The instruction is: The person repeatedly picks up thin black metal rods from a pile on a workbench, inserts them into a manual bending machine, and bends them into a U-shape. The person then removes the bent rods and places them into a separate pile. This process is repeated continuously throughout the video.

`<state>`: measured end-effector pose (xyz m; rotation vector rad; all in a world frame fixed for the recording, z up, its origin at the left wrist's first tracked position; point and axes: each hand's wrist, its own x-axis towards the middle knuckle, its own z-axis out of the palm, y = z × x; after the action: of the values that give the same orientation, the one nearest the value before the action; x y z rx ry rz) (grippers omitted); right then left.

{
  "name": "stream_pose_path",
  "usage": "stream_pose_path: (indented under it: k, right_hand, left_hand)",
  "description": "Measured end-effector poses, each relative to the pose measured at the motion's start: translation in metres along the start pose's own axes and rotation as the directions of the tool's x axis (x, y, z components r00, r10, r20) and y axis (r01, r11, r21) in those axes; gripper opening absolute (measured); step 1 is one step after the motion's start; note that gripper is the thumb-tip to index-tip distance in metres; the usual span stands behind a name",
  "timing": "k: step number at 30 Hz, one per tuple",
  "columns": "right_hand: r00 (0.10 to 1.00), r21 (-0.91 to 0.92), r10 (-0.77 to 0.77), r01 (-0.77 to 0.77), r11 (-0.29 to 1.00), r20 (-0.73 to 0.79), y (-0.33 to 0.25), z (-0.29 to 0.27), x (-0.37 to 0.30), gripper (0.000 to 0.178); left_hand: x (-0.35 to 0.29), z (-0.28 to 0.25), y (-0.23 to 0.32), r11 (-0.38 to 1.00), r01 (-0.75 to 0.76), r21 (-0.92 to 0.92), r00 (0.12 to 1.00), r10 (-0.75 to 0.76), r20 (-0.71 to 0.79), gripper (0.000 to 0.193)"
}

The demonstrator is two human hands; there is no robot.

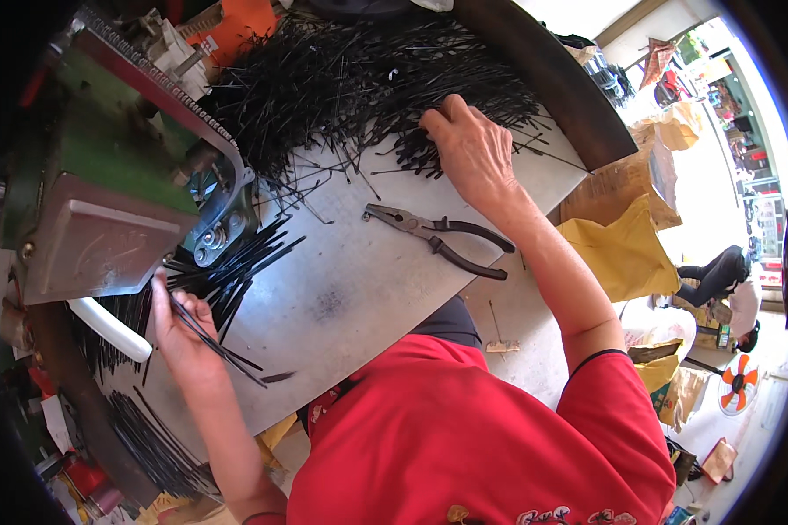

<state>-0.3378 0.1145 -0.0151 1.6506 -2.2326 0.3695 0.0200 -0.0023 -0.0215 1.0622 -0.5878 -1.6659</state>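
Daylight washes out the pale floor [534,337] toward what seems a wide doorway [746,131]; an orange-bladed fan [739,383] stands beyond yellow sacks [617,258].

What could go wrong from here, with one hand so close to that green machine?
The left hand might get pinched by the green machine if it runs; I can't tell whether it is on. The pliers lie with handles at the table's edge, so the right arm could knock them off. The pile of black rods is tangled, so the right hand may drag out extras.
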Motion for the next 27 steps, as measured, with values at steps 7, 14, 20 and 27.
stream_pose_path:
  k: [7, 14, 20, 27]
  right_hand:
    - [0.897, 0.141, -0.149, 0.226, 0.964, -0.417, -0.016, -0.021, 0.013, 0.025]
    - [0.942, 0.726, -0.308, 0.305, 0.616, -0.134, -0.149, -0.068, 0.005, 0.027]
    - [0.781, 0.811, -0.220, -0.571, 0.128, 0.585, -0.192, -0.019, 0.008, 0.015]
    - [0.809, 0.823, -0.156, -0.563, 0.068, 0.566, -0.200, -0.009, 0.016, 0.017]
  left_hand:
    - [-0.024, 0.028, -0.010, 0.995, 0.041, 0.087, 0.996, -0.033, -0.089, 0.017]
    - [-0.018, 0.031, -0.018, 0.980, 0.008, 0.198, 0.997, -0.022, 0.069, 0.013]
    - [-0.010, 0.039, -0.021, 0.949, -0.126, 0.288, 0.989, 0.099, 0.107, 0.015]
    - [-0.008, 0.038, -0.015, 0.950, -0.104, 0.295, 0.988, 0.066, 0.138, 0.015]
